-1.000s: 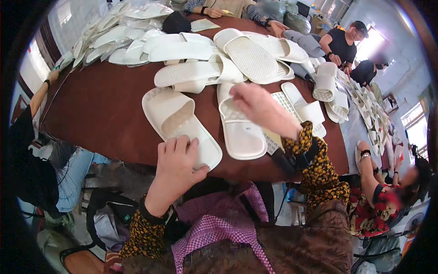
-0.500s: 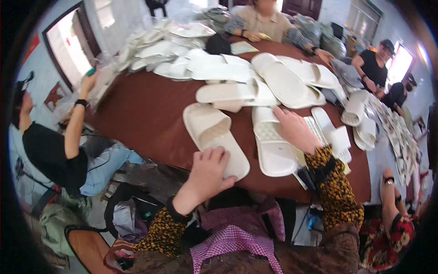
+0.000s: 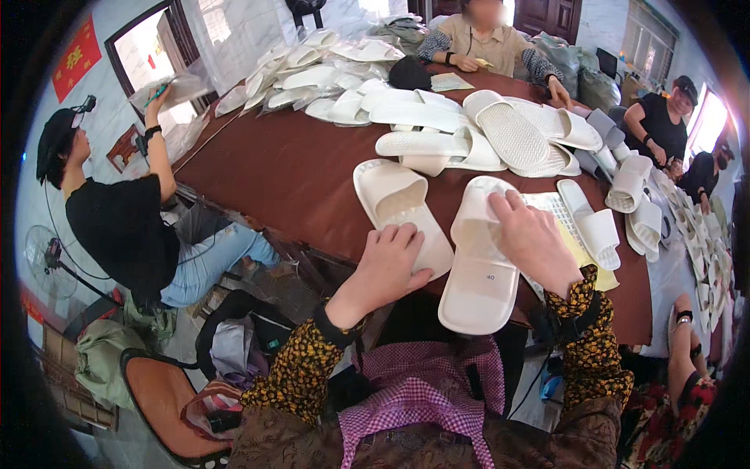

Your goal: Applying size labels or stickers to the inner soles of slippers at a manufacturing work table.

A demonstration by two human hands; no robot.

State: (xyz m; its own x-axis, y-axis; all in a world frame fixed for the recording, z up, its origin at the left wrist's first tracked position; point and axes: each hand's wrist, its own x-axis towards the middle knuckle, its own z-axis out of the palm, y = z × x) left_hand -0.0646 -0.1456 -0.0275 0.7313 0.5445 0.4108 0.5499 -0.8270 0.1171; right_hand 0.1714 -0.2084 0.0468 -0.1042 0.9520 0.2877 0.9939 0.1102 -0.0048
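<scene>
Two white slippers lie side by side at the near edge of a dark red table point(image 3: 289, 180). My left hand point(image 3: 387, 266) rests flat on the heel of the left slipper point(image 3: 394, 199), fingers spread. My right hand point(image 3: 531, 238) lies palm down on the right slipper point(image 3: 478, 273), covering its strap; that slipper's heel hangs past the table edge. Neither hand grips anything.
Many more white slippers point(image 3: 437, 133) are piled across the far half of the table, with a further row point(image 3: 703, 250) at the right. A person in black point(image 3: 117, 227) sits at left; other people sit at the far side point(image 3: 484, 39) and right point(image 3: 660, 125).
The view has swung left and come closer. My right hand has settled down onto the right slipper; my left hand stays on the left slipper's heel.
</scene>
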